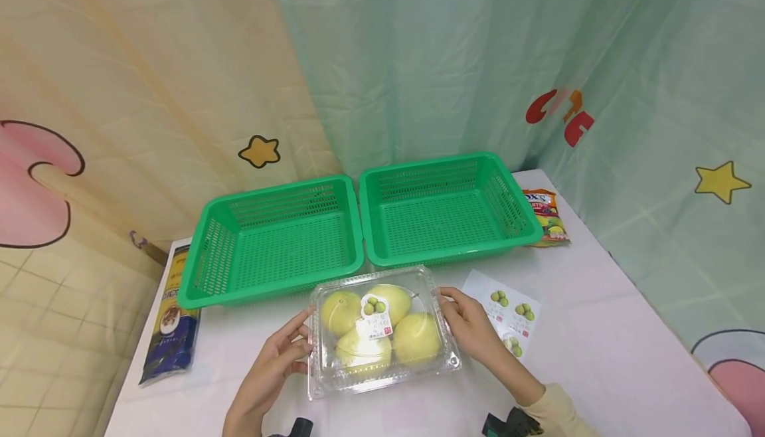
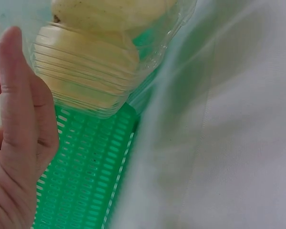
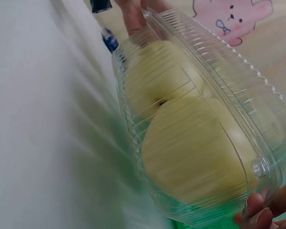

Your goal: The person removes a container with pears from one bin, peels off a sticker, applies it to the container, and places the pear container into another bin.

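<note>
In the head view a clear plastic clamshell box (image 1: 382,374) of yellow-green pears (image 1: 417,339) is held up between both hands, in front of the baskets. A label (image 1: 374,317) with a fruit picture is on its lid. My left hand (image 1: 269,364) grips the box's left edge, its fingers at the side. My right hand (image 1: 472,327) pinches the right edge near the far corner. In the right wrist view the box (image 3: 195,143) is tilted and raised off the white cloth, with right fingertips (image 3: 257,217) on its rim. Part of the left hand (image 2: 24,129) shows beside the box in the left wrist view.
Two green baskets, left (image 1: 293,251) and right (image 1: 436,224), stand side by side behind the box. A sheet of fruit stickers (image 1: 478,284) lies at the right. A blue and yellow packet (image 1: 173,324) lies far left, a snack bag (image 1: 546,214) behind the right basket's edge.
</note>
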Tool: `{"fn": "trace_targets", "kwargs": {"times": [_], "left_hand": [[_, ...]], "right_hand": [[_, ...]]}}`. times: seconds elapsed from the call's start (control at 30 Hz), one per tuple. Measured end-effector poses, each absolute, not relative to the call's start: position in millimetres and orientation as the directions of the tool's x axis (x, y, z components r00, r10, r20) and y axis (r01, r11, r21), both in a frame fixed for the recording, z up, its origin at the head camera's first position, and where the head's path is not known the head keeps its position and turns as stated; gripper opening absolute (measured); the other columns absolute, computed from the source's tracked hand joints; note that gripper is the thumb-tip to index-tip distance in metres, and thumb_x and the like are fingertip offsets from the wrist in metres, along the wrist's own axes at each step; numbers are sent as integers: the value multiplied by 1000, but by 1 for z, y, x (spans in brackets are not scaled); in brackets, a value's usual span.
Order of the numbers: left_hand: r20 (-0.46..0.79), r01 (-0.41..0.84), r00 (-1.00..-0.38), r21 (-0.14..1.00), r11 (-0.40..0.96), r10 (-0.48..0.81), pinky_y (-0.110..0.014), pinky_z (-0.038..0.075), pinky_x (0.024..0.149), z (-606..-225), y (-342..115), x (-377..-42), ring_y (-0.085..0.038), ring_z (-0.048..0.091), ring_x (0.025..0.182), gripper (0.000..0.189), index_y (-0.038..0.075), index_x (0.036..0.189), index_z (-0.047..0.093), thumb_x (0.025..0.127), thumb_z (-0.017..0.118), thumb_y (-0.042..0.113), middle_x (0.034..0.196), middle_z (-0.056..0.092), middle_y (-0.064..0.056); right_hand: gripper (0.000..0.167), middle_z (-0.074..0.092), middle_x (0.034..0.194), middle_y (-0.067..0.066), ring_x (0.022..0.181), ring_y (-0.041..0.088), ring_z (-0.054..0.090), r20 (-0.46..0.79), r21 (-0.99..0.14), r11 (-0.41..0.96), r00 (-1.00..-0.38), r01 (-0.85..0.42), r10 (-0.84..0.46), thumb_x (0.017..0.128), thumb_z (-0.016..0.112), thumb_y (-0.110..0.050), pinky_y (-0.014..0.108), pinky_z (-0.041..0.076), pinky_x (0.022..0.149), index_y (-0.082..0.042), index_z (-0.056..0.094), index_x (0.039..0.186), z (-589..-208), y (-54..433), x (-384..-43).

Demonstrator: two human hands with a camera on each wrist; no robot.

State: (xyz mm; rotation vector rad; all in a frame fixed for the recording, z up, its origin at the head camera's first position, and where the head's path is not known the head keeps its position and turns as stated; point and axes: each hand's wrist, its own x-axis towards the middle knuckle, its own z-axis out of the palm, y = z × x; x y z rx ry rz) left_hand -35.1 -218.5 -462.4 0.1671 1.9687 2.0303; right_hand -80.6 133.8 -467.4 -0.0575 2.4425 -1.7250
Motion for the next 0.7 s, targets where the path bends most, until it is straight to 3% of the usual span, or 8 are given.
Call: {"fn": "trace_targets", "kwargs": {"times": [0.23, 0.43, 0.7], "left_hand": [[-111, -123, -948, 992, -23, 300, -26, 61, 67, -462, -220, -37, -1, 61, 81, 68, -7, 157, 18, 97, 50, -2, 99, 51, 8], [-152, -164, -951, 986, -21, 270, -24, 60, 66, -464, -219, -34, -1, 62, 79, 69, -7, 157, 17, 98, 51, 0, 97, 52, 10], [-151, -158, -961, 987, -15, 231, -24, 59, 64, -459, -218, -34, -3, 62, 79, 71, -8, 156, 18, 96, 52, 0, 98, 52, 7]], "right_hand": [[37, 55, 60, -1, 45, 5, 44, -168, -965, 232, -970, 125, -176, 107, 46, -22, 18, 40, 43, 0, 58, 134, -464, 135, -84], [38, 45, 57, -4, 47, 4, 37, -240, -959, 196, -956, 206, -171, 106, 48, -21, 17, 34, 45, -1, 55, 138, -461, 135, -80], [38, 45, 59, -4, 49, 5, 39, -252, -959, 178, -950, 220, -185, 106, 47, -20, 17, 36, 49, -2, 53, 139, -458, 135, -78]]}}
